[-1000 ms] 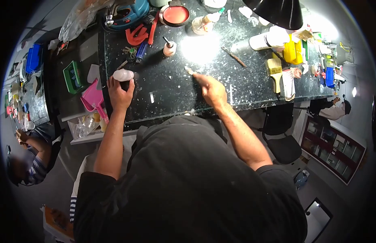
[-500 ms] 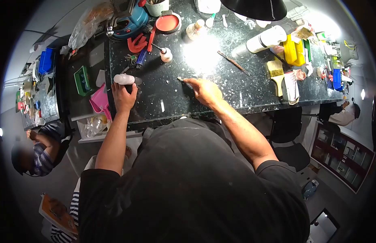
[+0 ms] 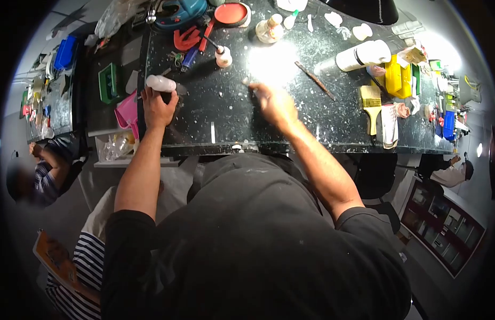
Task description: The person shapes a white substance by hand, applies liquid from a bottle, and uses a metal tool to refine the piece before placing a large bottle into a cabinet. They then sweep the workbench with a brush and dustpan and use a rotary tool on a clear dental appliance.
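Note:
I lean over a black speckled table. My left hand rests on the table near its left edge, fingers around a pale rounded object. My right hand lies mid-table and pinches a thin dark tool, whose tip points toward a bright patch of lamp glare. A small white strip lies on the table between my arms.
At the back stand a small bottle with a stick, a red dish, red tools, a loose brush and a white roll. A wide brush and yellow box lie right. Other people sit at left and right.
The view has shifted slightly; my right hand has moved a little farther onto the table toward the glare, with the thin tool still in it. My left hand stays on the pale object.

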A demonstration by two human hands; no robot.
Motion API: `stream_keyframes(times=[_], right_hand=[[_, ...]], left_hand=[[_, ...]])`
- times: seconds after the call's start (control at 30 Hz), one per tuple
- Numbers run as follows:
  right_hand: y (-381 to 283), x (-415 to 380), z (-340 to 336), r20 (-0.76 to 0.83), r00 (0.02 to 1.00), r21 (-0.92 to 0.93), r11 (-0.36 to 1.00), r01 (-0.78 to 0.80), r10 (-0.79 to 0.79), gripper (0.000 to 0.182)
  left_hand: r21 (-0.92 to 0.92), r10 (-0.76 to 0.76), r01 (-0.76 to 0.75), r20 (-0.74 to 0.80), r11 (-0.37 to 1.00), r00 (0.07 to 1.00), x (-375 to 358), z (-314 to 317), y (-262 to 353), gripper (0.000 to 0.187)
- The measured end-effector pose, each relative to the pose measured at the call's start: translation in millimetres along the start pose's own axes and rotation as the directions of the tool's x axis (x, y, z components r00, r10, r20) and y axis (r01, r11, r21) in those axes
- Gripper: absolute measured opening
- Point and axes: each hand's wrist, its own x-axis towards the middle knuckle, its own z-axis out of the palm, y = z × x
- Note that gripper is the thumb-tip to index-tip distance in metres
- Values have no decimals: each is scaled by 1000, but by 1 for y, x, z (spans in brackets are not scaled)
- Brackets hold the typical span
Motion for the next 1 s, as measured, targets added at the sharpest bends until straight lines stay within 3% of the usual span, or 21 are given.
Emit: stream_keyframes(times=[0.03,0.07,0.13,0.2,0.27,0.33,0.4,0.47,0.53,0.6,0.63,0.67,0.73,0.87,0.93,1.0], right_hand=[[-14,9,-21,20,965,-48,964,-261,262,26],[-3,17,-33,20,959,-69,957,-281,283,28],[14,12,-36,63,990,8,992,-129,128,31],[17,-16,-29,181,981,-89,993,79,-62,33],[16,-27,-32,233,972,-102,994,38,-13,33],[16,-22,-37,88,985,97,983,-158,150,29],[30,-22,-20,4,991,181,975,-129,130,29],[25,-31,-16,85,996,141,990,-33,21,28],[24,-28,-37,140,980,35,988,-150,144,34],[32,-18,-36,25,992,172,977,-130,127,37],[23,-19,-45,113,971,120,967,-223,210,37],[22,-23,-42,118,988,42,994,-100,95,35],[29,-32,-31,135,991,94,995,-28,15,33],[32,-22,-35,73,987,99,984,-147,140,30],[29,-23,-35,142,990,-78,997,-14,25,27],[29,-24,-47,171,977,-46,992,-121,127,30]], left_hand=[[-17,-7,7,20,1000,1000,-1,0,0,52],[-30,-17,19,65,999,998,2,-6,4,51],[-8,-54,55,71,998,996,1,-5,4,50],[-8,-16,16,44,1000,999,3,-4,2,50],[-6,15,-14,22,1000,1000,2,-3,2,50],[-21,5,-4,43,1000,999,3,-5,3,50],[-23,22,-21,42,1000,999,4,-7,5,49],[-11,-12,12,45,1000,999,3,-5,4,48],[-22,-19,20,60,1000,998,5,-9,7,48],[-13,10,-10,44,1000,999,3,-7,5,48],[16,41,-41,28,999,999,3,-5,2,50],[17,45,-45,16,999,999,6,-2,1,50],[-34,-79,84,131,996,988,2,-3,0,56],[8,-87,87,162,996,983,1,-1,-2,58],[-18,-75,78,127,997,989,4,-1,-2,57],[-47,-61,68,129,997,990,1,-2,-4,57]])
